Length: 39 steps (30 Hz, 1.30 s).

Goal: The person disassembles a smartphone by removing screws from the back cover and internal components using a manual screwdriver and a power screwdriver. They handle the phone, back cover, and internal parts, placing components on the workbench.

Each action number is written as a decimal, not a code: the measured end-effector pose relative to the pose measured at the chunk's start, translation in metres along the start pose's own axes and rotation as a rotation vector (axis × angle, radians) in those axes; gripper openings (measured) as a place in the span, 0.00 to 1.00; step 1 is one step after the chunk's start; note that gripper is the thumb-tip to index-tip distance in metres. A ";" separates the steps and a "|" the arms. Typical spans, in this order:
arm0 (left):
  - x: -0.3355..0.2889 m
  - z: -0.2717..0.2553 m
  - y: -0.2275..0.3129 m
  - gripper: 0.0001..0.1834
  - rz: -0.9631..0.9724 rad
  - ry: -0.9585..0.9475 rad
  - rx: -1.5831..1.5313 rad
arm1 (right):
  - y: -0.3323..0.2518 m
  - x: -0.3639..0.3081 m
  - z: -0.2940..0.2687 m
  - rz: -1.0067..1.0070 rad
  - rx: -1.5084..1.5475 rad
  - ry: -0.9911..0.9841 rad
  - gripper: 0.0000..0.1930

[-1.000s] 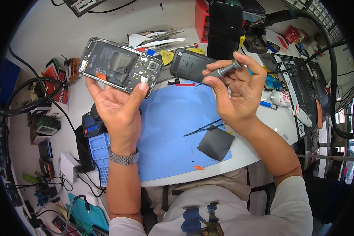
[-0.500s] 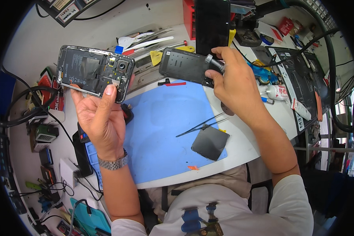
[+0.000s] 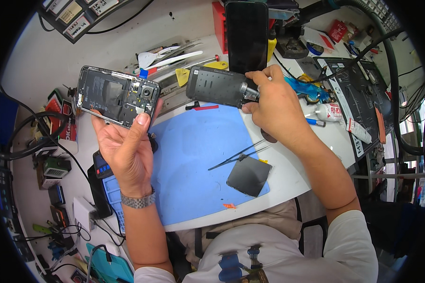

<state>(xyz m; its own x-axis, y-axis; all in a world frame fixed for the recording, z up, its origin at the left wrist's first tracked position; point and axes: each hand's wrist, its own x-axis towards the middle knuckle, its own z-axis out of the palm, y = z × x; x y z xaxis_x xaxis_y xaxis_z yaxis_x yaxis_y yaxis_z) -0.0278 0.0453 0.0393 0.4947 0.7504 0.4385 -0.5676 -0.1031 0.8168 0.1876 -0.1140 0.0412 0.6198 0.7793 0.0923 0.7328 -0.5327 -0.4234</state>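
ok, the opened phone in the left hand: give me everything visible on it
The opened phone is a dark rectangular body with its back cover off, showing black internal plates, a round camera module near its right end and a thin metallic frame around the edge. It is lifted clear of the white bench, long side roughly level, tilted slightly down to the right, insides facing the camera. The left hand holds it from below, thumb pressed on the lower right corner and fingers behind it. Nothing else touches it.
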 end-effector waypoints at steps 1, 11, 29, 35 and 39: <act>-0.001 0.001 0.000 0.45 -0.013 0.018 0.015 | -0.001 0.000 0.000 -0.010 -0.016 -0.004 0.30; 0.000 0.006 -0.001 0.46 -0.052 0.053 0.034 | 0.000 0.001 0.004 -0.083 -0.015 0.057 0.31; -0.002 0.002 -0.005 0.47 -0.075 0.023 -0.015 | 0.001 -0.002 0.003 -0.179 -0.087 0.056 0.34; -0.002 0.004 -0.003 0.48 -0.091 0.039 -0.011 | 0.000 -0.003 -0.001 -0.128 -0.075 -0.012 0.34; -0.002 0.007 -0.003 0.46 -0.087 0.064 -0.036 | -0.001 -0.003 -0.007 -0.076 -0.006 -0.063 0.32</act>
<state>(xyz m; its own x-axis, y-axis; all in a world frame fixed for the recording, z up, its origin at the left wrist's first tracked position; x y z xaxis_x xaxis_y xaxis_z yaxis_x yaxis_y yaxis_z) -0.0223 0.0393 0.0382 0.5011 0.7956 0.3405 -0.5482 -0.0126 0.8362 0.1869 -0.1186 0.0480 0.5435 0.8367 0.0674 0.7788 -0.4727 -0.4123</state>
